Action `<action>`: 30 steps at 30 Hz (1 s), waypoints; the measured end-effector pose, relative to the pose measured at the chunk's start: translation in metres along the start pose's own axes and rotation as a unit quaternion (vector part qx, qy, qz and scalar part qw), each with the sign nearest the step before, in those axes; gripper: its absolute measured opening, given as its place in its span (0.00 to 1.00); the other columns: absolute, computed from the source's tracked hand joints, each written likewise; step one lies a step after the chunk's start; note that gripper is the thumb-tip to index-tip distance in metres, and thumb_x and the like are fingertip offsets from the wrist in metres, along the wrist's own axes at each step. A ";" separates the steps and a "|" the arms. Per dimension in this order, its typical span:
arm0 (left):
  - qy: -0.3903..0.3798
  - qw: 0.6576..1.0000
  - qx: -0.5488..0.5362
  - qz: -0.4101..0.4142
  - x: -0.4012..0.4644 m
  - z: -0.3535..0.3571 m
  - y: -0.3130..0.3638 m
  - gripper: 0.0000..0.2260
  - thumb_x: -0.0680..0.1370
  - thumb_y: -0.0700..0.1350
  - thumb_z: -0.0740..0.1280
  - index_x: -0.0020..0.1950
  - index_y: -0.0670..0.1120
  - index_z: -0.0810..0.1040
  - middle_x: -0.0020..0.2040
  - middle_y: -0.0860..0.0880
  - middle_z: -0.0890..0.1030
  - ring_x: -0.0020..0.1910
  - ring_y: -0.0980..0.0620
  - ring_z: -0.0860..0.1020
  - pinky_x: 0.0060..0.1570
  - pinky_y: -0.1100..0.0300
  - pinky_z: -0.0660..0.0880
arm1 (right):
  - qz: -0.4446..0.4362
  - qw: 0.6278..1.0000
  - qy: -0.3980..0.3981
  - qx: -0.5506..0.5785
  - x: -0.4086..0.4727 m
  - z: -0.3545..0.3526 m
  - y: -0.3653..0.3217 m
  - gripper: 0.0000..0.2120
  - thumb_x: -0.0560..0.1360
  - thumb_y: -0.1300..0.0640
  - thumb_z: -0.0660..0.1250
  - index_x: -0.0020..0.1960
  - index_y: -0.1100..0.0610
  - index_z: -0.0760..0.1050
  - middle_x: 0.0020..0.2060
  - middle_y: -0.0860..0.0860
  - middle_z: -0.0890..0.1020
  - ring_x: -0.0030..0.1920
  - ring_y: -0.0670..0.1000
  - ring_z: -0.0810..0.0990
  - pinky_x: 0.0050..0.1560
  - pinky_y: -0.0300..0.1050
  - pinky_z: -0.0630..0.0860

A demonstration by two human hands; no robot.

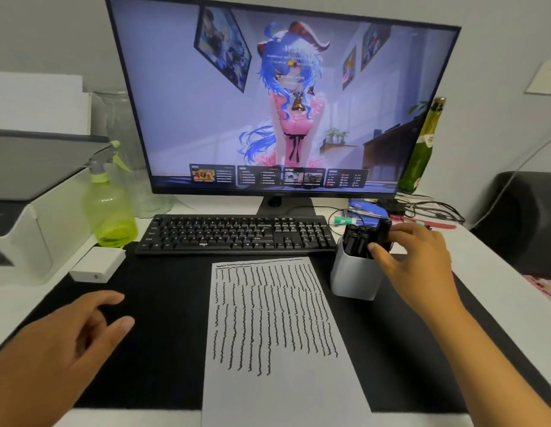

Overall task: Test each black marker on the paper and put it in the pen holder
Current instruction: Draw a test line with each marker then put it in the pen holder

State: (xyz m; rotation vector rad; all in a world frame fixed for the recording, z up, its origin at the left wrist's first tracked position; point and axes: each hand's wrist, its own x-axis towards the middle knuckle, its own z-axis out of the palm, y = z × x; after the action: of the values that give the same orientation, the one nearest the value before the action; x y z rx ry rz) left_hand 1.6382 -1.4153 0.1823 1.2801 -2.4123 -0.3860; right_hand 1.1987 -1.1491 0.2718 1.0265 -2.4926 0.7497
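- At 2 o'clock on the black felt desk mat, the right hand is pinching a black marker at the pen holder, thumb and fingers curled round it, likely seating it among the markers standing there.
- Left hand is hovering at 8 o'clock, fingers loose, holding nothing.
- Paper, flat at centre, is carrying wavy test lines.
- Holder is looking like smooth, matte grey plastic with rounded corners.
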 end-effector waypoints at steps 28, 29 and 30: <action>-0.014 0.953 -0.283 -0.108 -0.029 -0.009 0.116 0.17 0.76 0.48 0.68 0.62 0.59 0.70 0.43 0.51 0.81 0.40 0.55 0.82 0.30 0.67 0.75 | -0.023 0.901 -0.060 0.428 -0.138 0.013 -0.090 0.18 0.74 0.71 0.68 0.47 0.47 0.80 0.42 0.48 0.84 0.40 0.49 0.83 0.45 0.35 0.78; -0.041 0.926 -0.360 -0.106 -0.034 -0.009 0.133 0.15 0.75 0.46 0.68 0.59 0.60 0.71 0.45 0.52 0.82 0.42 0.58 0.83 0.30 0.66 0.78 | 0.001 0.876 -0.145 0.459 -0.147 0.016 -0.101 0.18 0.75 0.69 0.69 0.49 0.45 0.81 0.44 0.48 0.85 0.40 0.51 0.84 0.46 0.37 0.79; -0.067 0.897 -0.426 -0.100 -0.041 -0.008 0.148 0.14 0.75 0.44 0.69 0.56 0.61 0.73 0.46 0.55 0.83 0.43 0.57 0.83 0.33 0.64 0.80 | 0.027 0.842 -0.231 0.487 -0.154 0.017 -0.112 0.16 0.76 0.65 0.69 0.52 0.43 0.81 0.46 0.48 0.86 0.41 0.52 0.85 0.49 0.40 0.80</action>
State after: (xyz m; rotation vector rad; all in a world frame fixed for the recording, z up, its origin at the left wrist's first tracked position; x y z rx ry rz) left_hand 1.5547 -1.3010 0.2419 1.0755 -1.8068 -1.4347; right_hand 1.3829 -1.1421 0.2202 1.5879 -2.4697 2.1347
